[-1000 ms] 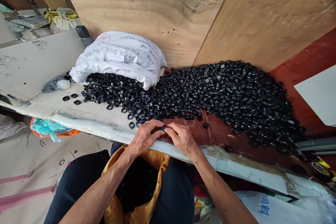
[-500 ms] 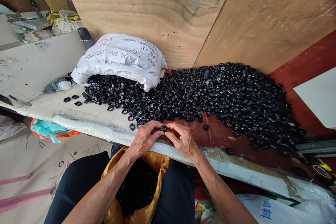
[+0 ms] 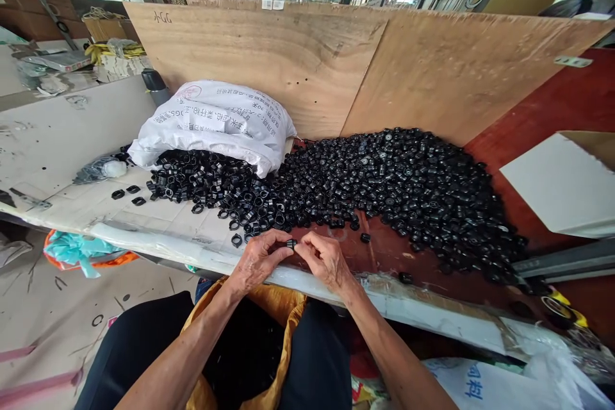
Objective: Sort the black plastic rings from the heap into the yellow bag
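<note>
"Just above the padded front edge (image 3: 163,245) of the table, what are the 2 hands doing?"

"The left hand (image 3: 257,259) has a small black part (image 3: 291,243) pinched between thumb and fingers. The right hand (image 3: 327,259) faces it from the other side, thumb and fingertips drawn close together."

"So is the right hand gripping it too?"

"I can't tell. Its fingertips reach the part's right side, but whether they press on it or sit just beside it is too small to make out."

"Which way does the part lie from each grip, then?"

"It sits to the right of the left palm, out at the fingertips, and to the left of the right hand. The 2 sets of fingertips meet it from opposite sides, at about the same height. The left is the surer hold; both are near."

"And its long axis?"

"Too little shows between the fingers for me to say."

"What lies around them?"

"Beyond the left hand, loose black rings (image 3: 259,202) spread out from under a white sack (image 3: 216,118). Farther to the right, a big heap of black pieces (image 3: 408,179) lies against the wooden board (image 3: 240,45), with 1 stray piece (image 3: 366,238) in front of it. Below the hands, between the knees, a yellow-orange bag (image 3: 288,307) gapes open, dark inside."
</note>
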{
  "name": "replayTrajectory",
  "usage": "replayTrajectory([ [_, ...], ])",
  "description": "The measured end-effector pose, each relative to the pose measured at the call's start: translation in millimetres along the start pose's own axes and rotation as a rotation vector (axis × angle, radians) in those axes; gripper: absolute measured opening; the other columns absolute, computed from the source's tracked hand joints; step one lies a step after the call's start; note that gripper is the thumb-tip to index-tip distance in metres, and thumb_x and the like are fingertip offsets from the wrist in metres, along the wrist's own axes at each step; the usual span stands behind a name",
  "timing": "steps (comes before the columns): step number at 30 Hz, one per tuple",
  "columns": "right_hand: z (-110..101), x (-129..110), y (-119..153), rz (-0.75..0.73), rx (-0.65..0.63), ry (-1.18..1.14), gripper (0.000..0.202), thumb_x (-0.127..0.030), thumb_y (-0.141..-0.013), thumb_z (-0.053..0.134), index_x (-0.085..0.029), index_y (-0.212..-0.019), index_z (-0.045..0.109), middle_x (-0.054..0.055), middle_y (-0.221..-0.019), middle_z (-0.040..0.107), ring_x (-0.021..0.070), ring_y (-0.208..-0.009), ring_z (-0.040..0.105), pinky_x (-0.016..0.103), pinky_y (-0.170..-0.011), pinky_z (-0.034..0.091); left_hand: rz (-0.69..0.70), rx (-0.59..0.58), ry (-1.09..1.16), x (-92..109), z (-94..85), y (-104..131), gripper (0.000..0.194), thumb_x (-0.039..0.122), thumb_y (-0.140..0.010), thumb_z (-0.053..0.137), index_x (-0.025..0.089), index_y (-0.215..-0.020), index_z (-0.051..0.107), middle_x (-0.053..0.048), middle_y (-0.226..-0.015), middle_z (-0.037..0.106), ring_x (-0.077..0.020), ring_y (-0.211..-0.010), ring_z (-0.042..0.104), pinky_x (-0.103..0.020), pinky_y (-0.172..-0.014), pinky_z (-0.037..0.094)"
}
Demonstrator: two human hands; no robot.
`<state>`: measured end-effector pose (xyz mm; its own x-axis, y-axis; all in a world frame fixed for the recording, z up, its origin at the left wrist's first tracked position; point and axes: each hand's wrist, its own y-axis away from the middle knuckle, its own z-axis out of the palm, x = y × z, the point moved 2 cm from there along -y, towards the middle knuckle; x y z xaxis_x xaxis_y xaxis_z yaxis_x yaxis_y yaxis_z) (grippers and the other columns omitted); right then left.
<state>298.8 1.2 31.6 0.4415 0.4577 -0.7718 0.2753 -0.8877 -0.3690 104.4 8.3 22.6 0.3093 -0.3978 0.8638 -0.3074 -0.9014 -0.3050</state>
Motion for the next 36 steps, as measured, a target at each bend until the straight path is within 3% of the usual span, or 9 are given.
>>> replayTrajectory([
  [3,0.7,0.7,0.1,-0.07,0.006,-0.026,0.01,-0.028,-0.097,0.058,-0.023,-0.1,0.066,0.002,-0.087,0.069,0.0183,-0.074,0.063,0.029,-0.072,0.049,-0.035,-0.012,0.022,-2.0,-0.7,-0.1,0.02,0.029,-0.097,0.069,0.023,-0.115,0.075,-0.004,-0.112,0.078,-0.0199,-0.103,0.074,-0.033,-0.097,0.057],
  [10,2.9,-2.3,0.6,-0.027,0.042,-0.065,0.012,-0.031,-0.094,0.06,-0.022,-0.099,0.067,0.002,-0.084,0.069,0.0173,-0.072,0.063,0.028,-0.07,0.048,0.035,-0.051,0.002,2.5,-6.1,-4.2,0.023,0.034,-0.099,0.066,0.023,-0.116,0.076,-0.005,-0.114,0.079,-0.0215,-0.106,0.074,-0.035,-0.099,0.058],
  [15,26.7,-15.7,9.0,0.402,0.119,-0.364,0.014,-0.036,-0.086,0.062,-0.022,-0.082,0.062,-0.004,-0.06,0.06,0.0127,-0.048,0.053,0.024,-0.05,0.042,0.205,0.024,-0.108,4.6,-4.6,11.8,0.017,0.029,-0.099,0.065,0.022,-0.112,0.074,-0.006,-0.109,0.079,-0.0215,-0.103,0.076,-0.035,-0.093,0.062],
  [19,51.9,-29.7,22.4,0.714,0.121,-0.654,0.037,-0.053,-0.087,0.059,-0.023,-0.067,0.052,-0.005,-0.049,0.051,0.0104,-0.036,0.04,0.025,-0.04,0.033,0.313,0.098,-0.177,9.6,-4.5,38.7,0.02,0.021,-0.1,0.062,0.023,-0.117,0.072,-0.007,-0.114,0.078,-0.0216,-0.109,0.075,-0.036,-0.097,0.062],
  [21,52.4,-37.9,28.7,0.678,0.12,-0.583,0.035,-0.053,-0.088,0.059,-0.022,-0.072,0.055,-0.004,-0.053,0.054,0.0112,-0.038,0.043,0.025,-0.041,0.034,0.219,0.1,-0.129,12.7,-7.5,48.9,0.019,0.021,-0.099,0.063,0.023,-0.115,0.073,-0.007,-0.115,0.078,-0.0214,-0.106,0.076,-0.035,-0.095,0.063],
  [25,40.8,-52.8,39.6,0.287,0.136,-0.295,0.018,-0.039,-0.09,0.062,-0.021,-0.092,0.065,0.002,-0.079,0.067,0.0154,-0.062,0.06,0.027,-0.06,0.046,-0.056,0.066,0.073,16.6,-14.7,62.7,0.015,0.024,-0.096,0.068,0.023,-0.109,0.074,-0.004,-0.107,0.078,-0.0201,-0.098,0.077,-0.031,-0.089,0.064],
  [27,42.3,-55.7,44.2,0.226,0.1,-0.281,0.018,-0.039,-0.092,0.06,-0.022,-0.089,0.065,0.003,-0.08,0.067,0.0163,-0.066,0.061,0.027,-0.062,0.046,-0.084,0.054,0.09,16.9,-16.1,69.1,0.014,0.022,-0.096,0.068,0.023,-0.108,0.074,-0.003,-0.105,0.078,-0.0197,-0.096,0.077,-0.031,-0.09,0.064],
  [32,64.7,-56.4,47.0,0.66,0.063,-0.654,0.03,-0.049,-0.088,0.061,-0.022,-0.075,0.058,-0.006,-0.045,0.05,0.0107,-0.04,0.042,0.025,-0.049,0.033,0.178,0.128,-0.187,19.8,-17.4,84.3,0.025,0.015,-0.099,0.062,0.024,-0.12,0.069,-0.005,-0.114,0.077,-0.0199,-0.106,0.076,-0.032,-0.095,0.063],
  [36,72.7,-64.8,41.9,0.853,0.005,-0.965,0.038,-0.053,-0.074,0.072,-0.021,-0.064,0.053,-0.006,-0.048,0.049,0.0085,-0.038,0.039,0.024,-0.044,0.032,0.352,0.091,-0.353,25.4,-22.8,90.2,0.031,0.01,-0.101,0.057,0.023,-0.128,0.065,-0.008,-0.122,0.075,-0.0193,-0.113,0.075,-0.03,-0.097,0.062],
])
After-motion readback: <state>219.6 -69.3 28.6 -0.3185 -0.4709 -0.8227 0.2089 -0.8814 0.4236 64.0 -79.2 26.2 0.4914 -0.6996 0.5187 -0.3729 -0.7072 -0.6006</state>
